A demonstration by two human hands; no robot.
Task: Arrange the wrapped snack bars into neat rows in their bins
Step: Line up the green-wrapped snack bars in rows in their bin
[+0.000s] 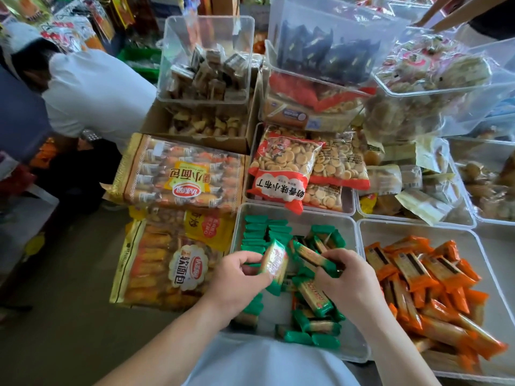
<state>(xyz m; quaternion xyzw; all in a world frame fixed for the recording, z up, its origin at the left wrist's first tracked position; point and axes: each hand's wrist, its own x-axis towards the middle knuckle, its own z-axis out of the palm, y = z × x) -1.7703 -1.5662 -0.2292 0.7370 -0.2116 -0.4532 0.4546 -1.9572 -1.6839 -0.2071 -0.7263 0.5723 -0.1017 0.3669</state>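
A clear plastic bin (295, 215) in front of me holds green-wrapped snack bars. A neat row of them (257, 232) stands on edge at its far left; the others (315, 327) lie loose near the front. My left hand (237, 280) grips one green bar (274, 260) above the bin, tilted upright. My right hand (348, 280) pinches another green bar (312, 256) by its end, lying slanted. To the right, a second clear bin (423, 228) holds orange-wrapped bars (418, 274) in a loose pile.
Large bread bags (178, 176) lie stacked at the left. Bags of small round biscuits (281, 168) fill the bin behind. More clear bins (206, 59) of snacks stand further back. A person in a white shirt (92, 90) bends at the left.
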